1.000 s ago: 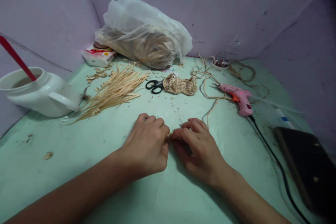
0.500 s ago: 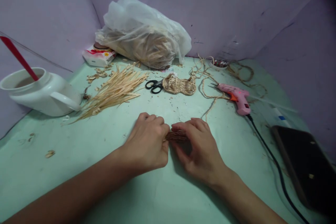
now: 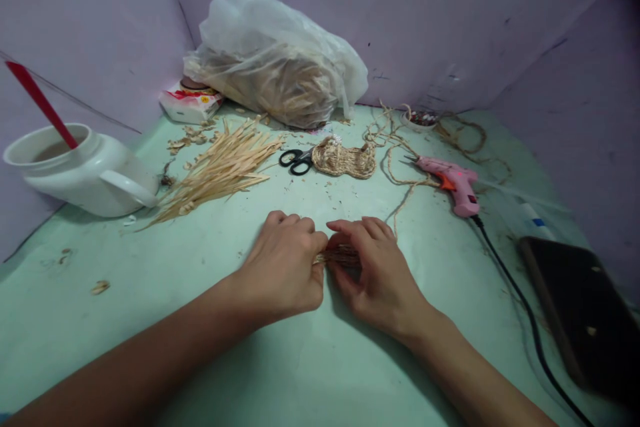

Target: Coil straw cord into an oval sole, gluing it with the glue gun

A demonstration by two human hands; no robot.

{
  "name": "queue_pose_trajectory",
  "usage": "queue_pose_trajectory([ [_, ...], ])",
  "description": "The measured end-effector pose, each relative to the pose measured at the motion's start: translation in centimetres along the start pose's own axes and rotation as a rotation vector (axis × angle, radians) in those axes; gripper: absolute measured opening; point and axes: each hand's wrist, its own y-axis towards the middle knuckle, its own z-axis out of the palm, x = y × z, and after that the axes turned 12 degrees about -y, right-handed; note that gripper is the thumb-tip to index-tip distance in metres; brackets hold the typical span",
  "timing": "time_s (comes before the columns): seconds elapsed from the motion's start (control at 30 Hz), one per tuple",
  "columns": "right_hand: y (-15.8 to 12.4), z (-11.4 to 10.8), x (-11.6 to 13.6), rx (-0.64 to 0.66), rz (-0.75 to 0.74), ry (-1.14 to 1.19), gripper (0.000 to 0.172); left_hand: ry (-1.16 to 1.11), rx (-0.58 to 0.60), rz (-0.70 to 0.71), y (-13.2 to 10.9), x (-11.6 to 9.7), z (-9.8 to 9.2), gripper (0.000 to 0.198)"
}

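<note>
Left hand (image 3: 287,267) grips brown strands (image 3: 344,255) — right hand (image 3: 383,273) half-curled.

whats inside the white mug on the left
What looks like brownish liquid and part of a red stick. The mug's bottom and the stick's lower tip are hidden.

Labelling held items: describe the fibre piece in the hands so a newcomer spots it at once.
On the green table, find where the left hand and right hand nearly touch. The brown, ridged fibre piece shows between them. Unlike the paler woven piece lying farther back by the scissors, it is held and partly hidden by the hands.
</note>
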Motion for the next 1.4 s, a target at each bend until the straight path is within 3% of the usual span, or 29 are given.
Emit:
queue_pose_trajectory([
  [0.33,-0.3,0.0,0.1,-0.016,-0.044,-0.009,0.042,-0.124,0.061,-0.014,0.0,0.7,-0.9,0.017],
  [0.47,-0.4,0.1,0.1,-0.019,-0.027,-0.015,0.043,-0.293,-0.051,-0.146,0.6,1.3,-0.7,0.018],
  [0.53,-0.4,0.1,0.1,-0.023,-0.022,-0.014,0.041,-0.257,-0.096,-0.225,1.1,1.2,-0.3,0.016],
  [0.67,-0.5,0.2,0.1,-0.019,0.003,-0.007,0.039,-0.134,-0.067,-0.295,1.6,0.4,0.3,0.013],
  [1.03,-0.2,-0.2,0.1,-0.015,0.013,-0.026,0.039,-0.061,0.003,-0.225,1.4,0.4,-0.2,0.011],
  [1.2,-0.3,0.0,0.1,0.026,0.019,-0.023,0.040,-0.109,0.015,-0.180,1.3,0.6,-0.7,0.025],
  [1.4,-0.4,0.1,0.0,0.047,0.033,-0.015,0.050,-0.106,0.001,-0.130,0.7,0.0,-0.2,0.011],
])
